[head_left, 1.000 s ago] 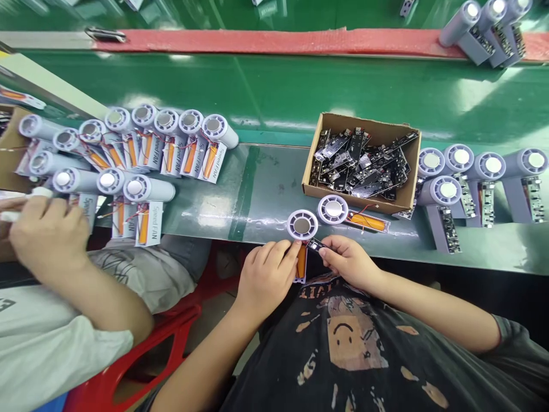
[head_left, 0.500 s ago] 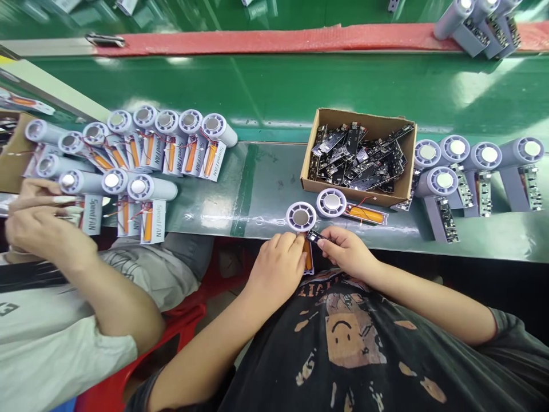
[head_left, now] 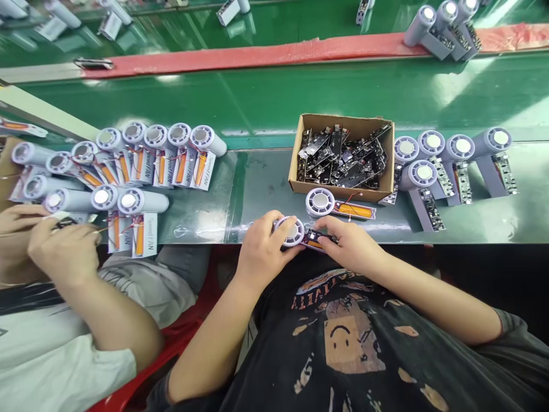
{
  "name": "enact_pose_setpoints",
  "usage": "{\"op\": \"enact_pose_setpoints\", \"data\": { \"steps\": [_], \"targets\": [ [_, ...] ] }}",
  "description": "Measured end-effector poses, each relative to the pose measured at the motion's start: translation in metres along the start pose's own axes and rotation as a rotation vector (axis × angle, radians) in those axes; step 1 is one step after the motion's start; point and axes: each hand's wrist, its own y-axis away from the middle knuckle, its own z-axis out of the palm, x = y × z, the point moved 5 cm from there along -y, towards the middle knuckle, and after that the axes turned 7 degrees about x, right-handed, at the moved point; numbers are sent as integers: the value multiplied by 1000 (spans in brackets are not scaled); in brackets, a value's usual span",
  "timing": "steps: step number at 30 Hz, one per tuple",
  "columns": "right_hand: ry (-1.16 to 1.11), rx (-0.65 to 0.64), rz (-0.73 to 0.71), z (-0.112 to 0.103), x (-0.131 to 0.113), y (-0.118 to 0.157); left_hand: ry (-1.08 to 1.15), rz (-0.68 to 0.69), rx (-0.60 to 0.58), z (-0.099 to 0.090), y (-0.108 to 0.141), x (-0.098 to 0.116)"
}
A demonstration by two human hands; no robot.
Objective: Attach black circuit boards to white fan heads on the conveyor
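My left hand (head_left: 266, 249) is shut around a round white-rimmed fan head (head_left: 292, 232), partly covering it. My right hand (head_left: 348, 243) pinches a black circuit board (head_left: 321, 238) by its end, close to the fan head. Beneath the board, an orange battery (head_left: 313, 245) shows only in part, mostly hidden by my fingers. Just beyond my hands, a second fan head (head_left: 319, 202) lies on the bench, wired to its own orange battery (head_left: 354, 211). A cardboard box (head_left: 342, 130) of black circuit boards stands behind it.
On the left, a co-worker's hands (head_left: 62, 246) work beside rows of grey cylindrical fan bodies (head_left: 141, 200) and SpeedFAN cards. Assembled grey fans (head_left: 446, 163) with boards stand right of the box. A green conveyor belt (head_left: 266, 109) and red strip run behind.
My hands have drawn together, and my left hand has closed around the fan head. The board now sits nearer the fan head. The whole scene has shifted slightly in view as my head moved.
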Motion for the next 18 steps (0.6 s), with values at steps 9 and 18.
{"op": "enact_pose_setpoints", "data": {
  "steps": [9, 18],
  "targets": [
    [203, -24, -188, -6, -17, 1, 34, -121, 127, 0, 11, 6],
    [400, 43, -432, -6, -14, 5, 34, -174, 145, 5, 19, 4]
  ]
}}
